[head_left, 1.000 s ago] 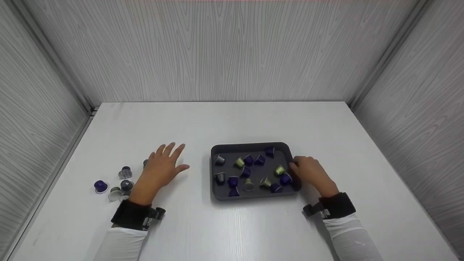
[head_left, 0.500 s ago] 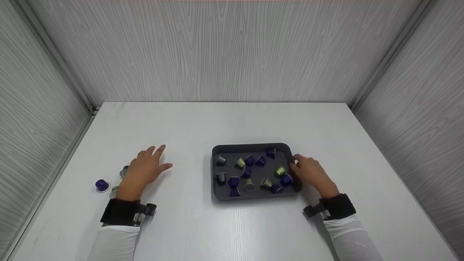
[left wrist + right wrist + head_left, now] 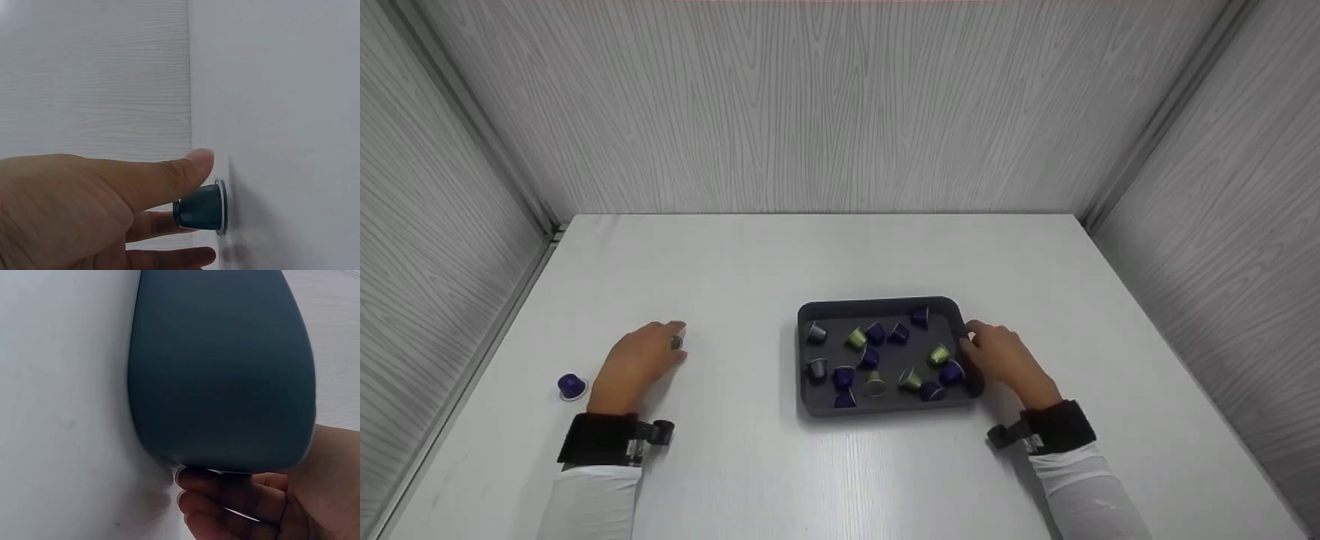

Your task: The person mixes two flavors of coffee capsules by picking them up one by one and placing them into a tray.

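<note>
On the left of the table, my left hand [image 3: 634,366] holds a dark coffee capsule [image 3: 199,208] between thumb and fingers. The capsule's flat rim is close to the table surface in the left wrist view. A purple capsule [image 3: 571,385] stands by itself just left of that hand. My right hand [image 3: 1009,361] grips the right edge of a dark grey tray [image 3: 877,304]; in the right wrist view its curled fingers [image 3: 208,500] show below the tray's outer wall, the thumb hidden. Inside the tray lie several purple, green and grey capsules, among them a green capsule [image 3: 939,354].
The white table [image 3: 735,480] is enclosed by wood-grain panels at the back [image 3: 825,112], left and right. A black camera strap [image 3: 604,439] circles the left wrist, and another strap [image 3: 1061,427] circles the right.
My left hand has moved left and toward me, and its spread fingers have closed on the dark capsule. The right hand and the tray have stayed in place.
</note>
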Demonstrator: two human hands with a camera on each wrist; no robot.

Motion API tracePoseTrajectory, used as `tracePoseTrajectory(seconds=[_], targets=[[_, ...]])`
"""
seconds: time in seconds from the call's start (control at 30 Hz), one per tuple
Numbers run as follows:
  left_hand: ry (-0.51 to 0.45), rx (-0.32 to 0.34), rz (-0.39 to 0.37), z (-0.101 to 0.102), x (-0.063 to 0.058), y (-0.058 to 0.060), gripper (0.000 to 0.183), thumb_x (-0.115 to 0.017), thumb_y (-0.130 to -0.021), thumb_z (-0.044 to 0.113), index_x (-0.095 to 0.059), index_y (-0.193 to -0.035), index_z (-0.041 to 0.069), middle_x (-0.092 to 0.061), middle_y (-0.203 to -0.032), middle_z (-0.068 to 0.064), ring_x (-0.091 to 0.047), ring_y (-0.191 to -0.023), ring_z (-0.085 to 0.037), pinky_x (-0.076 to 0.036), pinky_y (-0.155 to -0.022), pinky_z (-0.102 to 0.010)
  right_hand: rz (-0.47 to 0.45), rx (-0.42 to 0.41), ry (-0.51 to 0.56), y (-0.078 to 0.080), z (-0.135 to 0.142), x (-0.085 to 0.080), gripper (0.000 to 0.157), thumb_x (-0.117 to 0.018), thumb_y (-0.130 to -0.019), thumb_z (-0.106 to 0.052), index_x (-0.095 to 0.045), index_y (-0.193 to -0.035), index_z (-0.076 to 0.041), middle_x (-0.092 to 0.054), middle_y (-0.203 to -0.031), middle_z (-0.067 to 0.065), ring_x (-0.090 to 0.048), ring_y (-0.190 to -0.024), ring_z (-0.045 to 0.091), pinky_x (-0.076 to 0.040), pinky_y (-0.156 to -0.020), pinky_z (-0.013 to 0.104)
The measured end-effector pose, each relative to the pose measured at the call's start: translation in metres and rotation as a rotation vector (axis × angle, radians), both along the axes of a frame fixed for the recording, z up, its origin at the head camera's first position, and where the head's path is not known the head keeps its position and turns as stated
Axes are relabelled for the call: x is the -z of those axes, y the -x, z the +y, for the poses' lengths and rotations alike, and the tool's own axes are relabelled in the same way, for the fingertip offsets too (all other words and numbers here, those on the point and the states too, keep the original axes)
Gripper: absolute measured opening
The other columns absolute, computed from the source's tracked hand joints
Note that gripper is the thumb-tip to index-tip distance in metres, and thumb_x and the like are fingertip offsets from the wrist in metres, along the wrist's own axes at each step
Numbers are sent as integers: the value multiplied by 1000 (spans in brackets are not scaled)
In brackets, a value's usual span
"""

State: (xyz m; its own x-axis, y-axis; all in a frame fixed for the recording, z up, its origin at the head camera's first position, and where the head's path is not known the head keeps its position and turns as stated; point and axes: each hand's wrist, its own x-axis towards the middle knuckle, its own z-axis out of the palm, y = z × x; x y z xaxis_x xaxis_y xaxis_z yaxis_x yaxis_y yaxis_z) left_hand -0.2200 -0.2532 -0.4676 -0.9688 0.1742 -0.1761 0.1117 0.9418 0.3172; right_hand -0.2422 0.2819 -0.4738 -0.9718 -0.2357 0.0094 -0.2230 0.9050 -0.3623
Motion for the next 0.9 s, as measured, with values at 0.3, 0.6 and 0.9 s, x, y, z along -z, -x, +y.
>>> tracePoseTrajectory(seconds=[0.3,0.6,0.9], targets=[[21,16,36,-5,0,3,36,-54,-94,0,-55,-129,-9,-56,-124,-33,-50,-119,-49,-41,-99,-57,8,2,-7,1,1,0,29,-55,-95,-18,-64,-115,1,-66,-78,9,-58,-66,25,-47,-60,42],[10,6,82,-5,2,4,31,-57,-94,2,-56,-123,-11,-60,-114,-31,-57,-108,-48,-47,-90,-56,-3,9,-17,0,1,1,30,-56,-95,-18,-63,-117,2,-66,-81,10,-59,-68,26,-49,-63,44],[-10,7,129,-4,2,8,24,-56,-96,3,-53,-116,-10,-62,-103,-27,-61,-97,-45,-50,-80,-55,-18,-15,-24,-1,2,-2,30,-55,-96,-17,-63,-118,2,-64,-77,7,-57,-66,24,-47,-61,41]])
